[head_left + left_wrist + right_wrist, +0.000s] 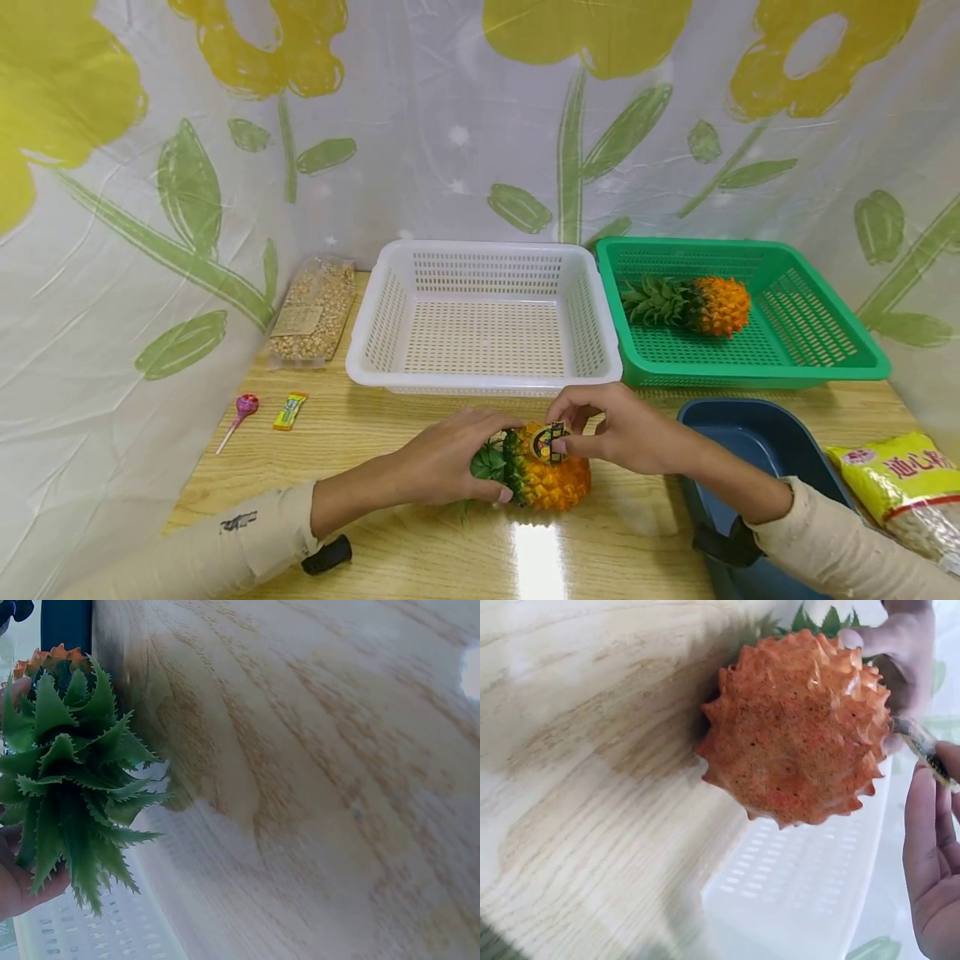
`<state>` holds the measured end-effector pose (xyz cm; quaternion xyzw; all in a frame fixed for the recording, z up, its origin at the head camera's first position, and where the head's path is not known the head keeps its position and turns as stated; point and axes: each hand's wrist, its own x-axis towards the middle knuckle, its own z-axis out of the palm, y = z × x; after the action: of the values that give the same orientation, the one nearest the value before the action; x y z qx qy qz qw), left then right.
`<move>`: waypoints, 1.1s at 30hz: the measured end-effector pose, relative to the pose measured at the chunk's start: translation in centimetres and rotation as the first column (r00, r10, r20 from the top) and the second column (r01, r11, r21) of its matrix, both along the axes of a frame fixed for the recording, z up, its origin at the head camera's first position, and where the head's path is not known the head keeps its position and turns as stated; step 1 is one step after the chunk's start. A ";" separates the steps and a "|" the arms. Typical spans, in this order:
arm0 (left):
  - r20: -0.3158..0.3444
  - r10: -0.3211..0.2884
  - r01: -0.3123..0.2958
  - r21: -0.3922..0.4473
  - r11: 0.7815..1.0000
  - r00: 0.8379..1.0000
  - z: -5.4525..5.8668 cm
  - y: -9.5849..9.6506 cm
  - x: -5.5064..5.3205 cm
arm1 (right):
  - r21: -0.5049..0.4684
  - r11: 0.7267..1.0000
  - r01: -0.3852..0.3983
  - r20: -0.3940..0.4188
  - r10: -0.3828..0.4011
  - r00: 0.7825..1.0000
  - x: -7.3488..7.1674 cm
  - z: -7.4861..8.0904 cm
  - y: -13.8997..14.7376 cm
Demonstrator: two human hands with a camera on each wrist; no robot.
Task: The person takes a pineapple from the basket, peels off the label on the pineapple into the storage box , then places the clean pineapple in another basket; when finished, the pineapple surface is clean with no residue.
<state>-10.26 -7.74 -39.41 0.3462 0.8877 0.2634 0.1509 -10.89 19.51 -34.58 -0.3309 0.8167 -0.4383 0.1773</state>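
A pineapple (551, 485) with orange skin and a green crown (71, 780) lies on its side on the table in front of the white basket. My left hand (453, 454) grips it around the crown end, thumb on the near side. A round black-and-yellow label (542, 443) is at the top of the fruit. Thumb and fingers of my right hand (618, 432) pinch the label's edge. In the right wrist view, the label (922, 746) stands partly away from the spiky skin (791, 735), held at its outer edge.
Behind the hands stand a white basket (483, 381) and a green basket (757, 372) with another pineapple (720, 307) in it. A dark blue bin (731, 417) and a yellow food bag (896, 475) are at right. Leftward lie a bag of kernels (313, 312), a lollipop (246, 406) and a wrapped candy (289, 411).
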 end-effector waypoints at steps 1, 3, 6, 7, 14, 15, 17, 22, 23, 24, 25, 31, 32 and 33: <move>0.001 0.000 0.000 0.000 1.000 1.000 0.0 0.0 0.0 | -0.004 1.000 0.002 -0.001 -0.002 1.000 0.0 0.1 0.1; 0.004 0.001 -0.001 0.002 1.000 1.000 0.0 0.0 0.0 | -0.008 1.000 0.006 -0.006 -0.006 1.000 0.1 0.3 0.2; 0.007 0.006 -0.006 0.000 1.000 1.000 0.0 0.0 0.0 | -0.005 1.000 0.023 -0.012 -0.023 1.000 0.1 0.5 0.5; 0.008 0.008 -0.008 -0.001 1.000 1.000 0.0 0.0 0.0 | -0.004 1.000 0.030 -0.014 -0.030 0.999 0.2 0.6 0.6; 0.018 0.012 -0.011 -0.011 1.000 1.000 0.1 0.0 0.0 | -0.014 0.997 0.070 -0.046 -0.071 0.996 0.3 1.1 1.8; 0.019 0.012 -0.011 -0.012 1.000 1.000 0.1 0.0 0.0 | -0.013 0.997 0.077 -0.046 -0.077 0.996 0.3 1.1 2.0; 0.022 0.011 -0.011 -0.015 1.000 1.000 0.0 -0.1 -0.1 | -0.013 0.996 0.088 -0.036 -0.089 0.995 0.3 1.2 2.6; 0.020 0.008 -0.008 -0.020 1.000 1.000 -0.1 -0.1 -0.1 | -0.002 0.993 0.119 -0.016 -0.119 0.993 0.5 1.4 4.4; 0.019 0.007 -0.007 -0.020 1.000 1.000 -0.1 -0.1 -0.1 | -0.001 0.992 0.122 -0.018 -0.122 0.992 0.6 1.4 4.8; 0.020 0.007 -0.006 -0.019 1.000 1.000 -0.1 -0.1 -0.1 | 0.000 0.992 0.126 -0.021 -0.126 0.992 0.7 1.4 5.3; 0.021 0.006 -0.006 -0.017 1.000 1.000 -0.1 -0.1 -0.1 | 0.001 0.992 0.129 -0.023 -0.129 0.991 0.8 1.4 5.7; 0.036 0.009 -0.008 -0.017 1.000 0.999 -0.1 -0.1 -0.1 | 0.019 0.990 0.140 -0.012 -0.140 0.990 1.3 1.0 8.6; 0.039 0.010 -0.010 -0.018 1.000 0.999 -0.2 -0.1 -0.2 | 0.021 0.990 0.139 -0.006 -0.139 0.990 1.3 0.9 9.1; 0.041 0.011 -0.010 -0.018 1.000 0.999 -0.2 -0.1 -0.2 | 0.025 0.990 0.138 0.002 -0.138 0.990 1.3 0.8 9.4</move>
<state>-10.45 -7.86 -39.58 0.3346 0.8886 0.2632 0.1710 -9.59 28.94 -33.78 -0.2705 0.8427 -0.4400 0.1519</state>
